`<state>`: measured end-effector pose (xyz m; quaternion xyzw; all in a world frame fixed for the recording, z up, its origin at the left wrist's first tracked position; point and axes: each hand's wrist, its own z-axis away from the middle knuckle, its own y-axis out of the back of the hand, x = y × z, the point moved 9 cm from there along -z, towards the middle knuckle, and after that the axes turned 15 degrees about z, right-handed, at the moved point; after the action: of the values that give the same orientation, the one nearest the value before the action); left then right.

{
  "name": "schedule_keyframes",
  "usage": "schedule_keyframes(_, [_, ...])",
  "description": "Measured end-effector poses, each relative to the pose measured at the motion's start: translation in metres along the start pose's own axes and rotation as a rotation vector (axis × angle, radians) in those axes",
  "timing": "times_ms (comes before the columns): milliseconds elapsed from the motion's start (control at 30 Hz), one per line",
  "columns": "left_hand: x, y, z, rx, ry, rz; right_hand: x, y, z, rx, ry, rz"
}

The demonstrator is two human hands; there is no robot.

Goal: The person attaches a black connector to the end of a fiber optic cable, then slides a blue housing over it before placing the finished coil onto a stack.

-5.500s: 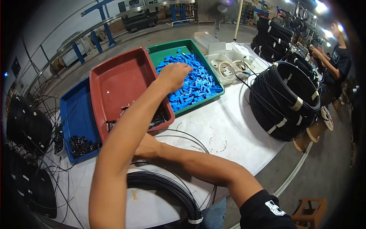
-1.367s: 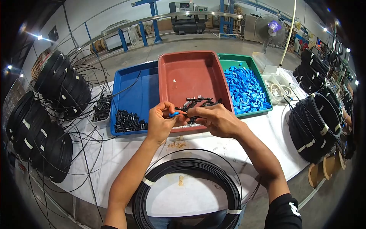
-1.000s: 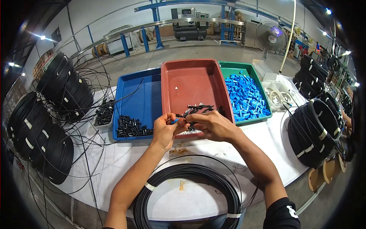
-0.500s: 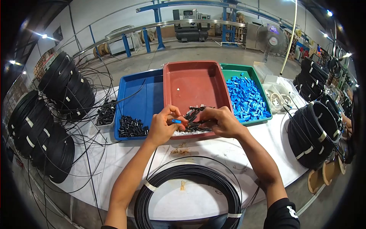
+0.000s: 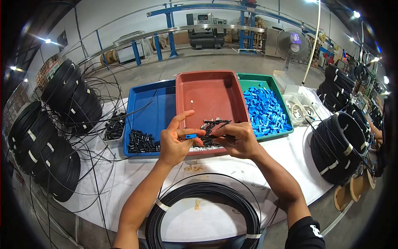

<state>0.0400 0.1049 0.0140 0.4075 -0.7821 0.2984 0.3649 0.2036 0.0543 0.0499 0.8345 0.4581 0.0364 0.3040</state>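
Observation:
My left hand [image 5: 174,143] holds a small blue plastic piece [image 5: 190,136] between thumb and fingers, its index finger stretched upward. Just to the right, my right hand [image 5: 237,139] is pinched at the front of the red tray [image 5: 211,89], by a heap of small black parts [image 5: 207,139]. Whatever sits between the right fingertips is too small and hidden to make out. White bits lie under the black parts. Below both hands, a coil of black cable [image 5: 155,226] with white ties lies at the table's near edge.
A blue tray [image 5: 151,101] holds black parts at its front. On the right, a green tray [image 5: 286,99] holds many blue pieces [image 5: 267,110]. Black cable coils [image 5: 72,97] are stacked left, with loose ends across the table; more coils [image 5: 338,145] stand right.
My left index finger has lifted away, and more of the blue piece shows. My right hand has shifted slightly toward me, and the whole view has moved a little.

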Motion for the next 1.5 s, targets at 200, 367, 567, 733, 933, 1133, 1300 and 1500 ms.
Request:
schedule_keyframes(200, [0.011, -0.006, -0.001, -0.034, 0.004, -0.120, 0.003, -0.001, 0.002, -0.016, -0.027, -0.012])
schedule_keyframes(367, [-0.008, 0.014, -0.003, -0.063, -0.040, 0.089, 0.012, 0.001, 0.003, -0.011, -0.093, -0.083])
schedule_keyframes(567, [-0.011, 0.013, -0.002, -0.050, 0.085, 0.175, 0.014, 0.000, 0.003, -0.036, -0.123, -0.126])
schedule_keyframes(733, [-0.009, 0.005, -0.001, -0.063, 0.056, 0.152, 0.013, 0.001, 0.003, -0.030, -0.129, -0.135])
schedule_keyframes(933, [-0.010, 0.002, -0.002, 0.034, 0.192, 0.053, 0.015, 0.001, 0.002, -0.091, -0.159, -0.043])
schedule_keyframes(1133, [0.000, 0.005, -0.004, 0.045, -0.003, 0.079, 0.004, 0.003, 0.000, -0.065, -0.112, -0.070])
schedule_keyframes(1300, [0.002, 0.003, -0.004, 0.042, 0.022, 0.023, 0.003, 0.000, 0.000, -0.081, -0.110, -0.058])
schedule_keyframes(1500, [0.003, -0.004, -0.002, -0.010, 0.060, -0.033, -0.002, 0.000, -0.001, -0.070, -0.084, -0.056])
